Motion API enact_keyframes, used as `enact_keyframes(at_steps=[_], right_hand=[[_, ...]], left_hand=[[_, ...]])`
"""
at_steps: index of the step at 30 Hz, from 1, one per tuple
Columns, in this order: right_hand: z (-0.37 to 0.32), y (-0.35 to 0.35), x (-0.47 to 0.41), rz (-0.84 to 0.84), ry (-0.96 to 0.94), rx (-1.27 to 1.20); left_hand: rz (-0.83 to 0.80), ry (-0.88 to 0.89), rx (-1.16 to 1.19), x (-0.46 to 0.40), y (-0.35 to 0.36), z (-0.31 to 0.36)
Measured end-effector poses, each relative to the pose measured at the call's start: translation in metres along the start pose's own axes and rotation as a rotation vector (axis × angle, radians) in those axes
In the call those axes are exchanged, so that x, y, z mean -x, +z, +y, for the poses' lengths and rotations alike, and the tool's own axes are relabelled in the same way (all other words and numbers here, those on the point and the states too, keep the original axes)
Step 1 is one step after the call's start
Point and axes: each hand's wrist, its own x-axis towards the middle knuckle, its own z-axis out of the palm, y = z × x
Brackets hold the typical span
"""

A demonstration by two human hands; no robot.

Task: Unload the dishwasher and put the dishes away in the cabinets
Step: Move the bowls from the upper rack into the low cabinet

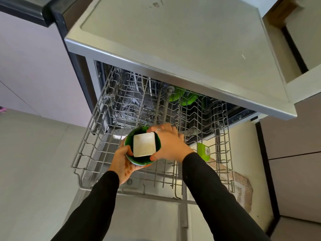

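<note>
A green bowl (139, 162) is held above the pulled-out wire rack (90, 153) of the open dishwasher. My left hand (121, 162) grips the bowl from below on its left side. A small square white dish (144, 145) lies inside the bowl. My right hand (168, 143) holds this dish, with the thumb at its near corner and fingers at its far edge. Light green dishes (184, 98) stand deeper in the rack under the counter. A light green item (203, 151) sits in the rack just right of my right wrist.
The grey counter top (173, 40) overhangs the dishwasher opening. The lowered dishwasher door (147, 214) lies under my forearms. Pale cabinet fronts (34, 66) are on the left, and brown drawer fronts (295, 145) on the right. A patterned mat (243, 188) lies on the floor at right.
</note>
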Motion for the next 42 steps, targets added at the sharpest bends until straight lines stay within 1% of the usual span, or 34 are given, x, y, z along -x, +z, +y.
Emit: enact_keyframes(at_steps=[3,5,6,7,8,9,10,11,12,13,14,15,16,17,18,19,21,24,27,30,32,34,35,36,37,39,40,42], right_hand=[[0.002,-0.007,0.000,-0.116,-0.073,-0.181],[0.013,-0.012,0.010,-0.207,-0.116,-0.434],[0.023,-0.013,0.014,-0.222,-0.111,-0.587],[0.036,-0.014,0.019,-0.181,-0.077,-0.728],[0.053,-0.011,0.019,-0.093,-0.010,-0.844],[0.073,-0.007,0.020,0.026,0.070,-0.887],[0.094,0.000,0.018,0.157,0.176,-0.771],[0.116,0.007,0.016,0.232,0.280,-0.521],[0.136,0.014,0.015,0.204,0.362,-0.277],[0.152,0.023,0.014,0.116,0.401,-0.109],[0.163,0.031,0.012,0.011,0.402,-0.014],[0.172,0.040,0.011,-0.068,0.379,0.044],[0.177,0.047,0.010,-0.102,0.356,0.094],[0.177,0.052,0.009,-0.080,0.354,0.140],[0.179,0.056,0.008,-0.014,0.368,0.181],[0.178,0.059,0.006,0.048,0.384,0.250],[0.176,0.060,0.003,0.118,0.397,0.401],[0.176,0.063,-0.001,0.142,0.367,0.538],[0.176,0.064,0.004,0.158,0.400,0.563],[0.169,0.052,0.018,0.236,0.464,0.439],[0.157,0.039,0.028,0.346,0.481,0.256],[0.130,0.021,0.037,0.499,0.411,-0.028],[0.111,0.012,0.040,0.571,0.335,-0.197],[0.089,0.003,0.041,0.601,0.251,-0.367],[0.067,-0.003,0.043,0.590,0.158,-0.520],[0.026,-0.012,0.044,0.493,-0.040,-0.787],[0.007,-0.015,0.044,0.430,-0.115,-0.877],[-0.023,-0.020,0.044,0.318,-0.219,-0.914]], left_hand=[[0.008,0.004,0.037,-0.003,-0.002,-0.003],[0.011,-0.006,0.065,-0.006,-0.005,-0.004],[0.016,-0.007,0.071,-0.008,-0.006,-0.004],[0.021,-0.004,0.071,-0.009,-0.006,-0.003],[0.029,0.002,0.067,-0.011,-0.007,-0.002],[0.032,0.009,0.060,-0.012,-0.008,-0.001],[0.034,0.018,0.053,-0.014,-0.008,0.001],[0.032,0.025,0.054,-0.015,-0.009,0.002],[0.034,0.029,0.061,-0.015,-0.009,0.003],[0.044,0.033,0.073,-0.017,-0.012,0.003],[0.051,0.036,0.084,-0.018,-0.014,0.004],[0.058,0.038,0.091,-0.018,-0.017,0.004],[0.060,0.042,0.096,-0.019,-0.019,0.004],[0.063,0.046,0.094,-0.019,-0.021,0.004],[0.066,0.048,0.091,-0.019,-0.022,0.004],[0.070,0.049,0.091,-0.019,-0.022,0.004],[0.076,0.047,0.098,-0.017,-0.022,0.005],[0.073,0.045,0.116,-0.013,-0.019,0.005],[0.060,0.053,0.108,-0.007,-0.018,0.006],[0.039,0.060,0.085,0.004,-0.011,0.011],[0.025,0.059,0.084,0.014,-0.006,0.015],[0.031,0.064,0.100,0.022,-0.004,0.018],[0.036,0.068,0.106,0.024,-0.004,0.020],[0.039,0.071,0.109,0.025,-0.004,0.021],[0.046,0.074,0.111,0.025,-0.005,0.021],[0.053,0.085,0.123,0.026,-0.005,0.023],[0.052,0.099,0.133,0.029,-0.005,0.024],[0.041,0.125,0.140,0.035,-0.006,0.028]])
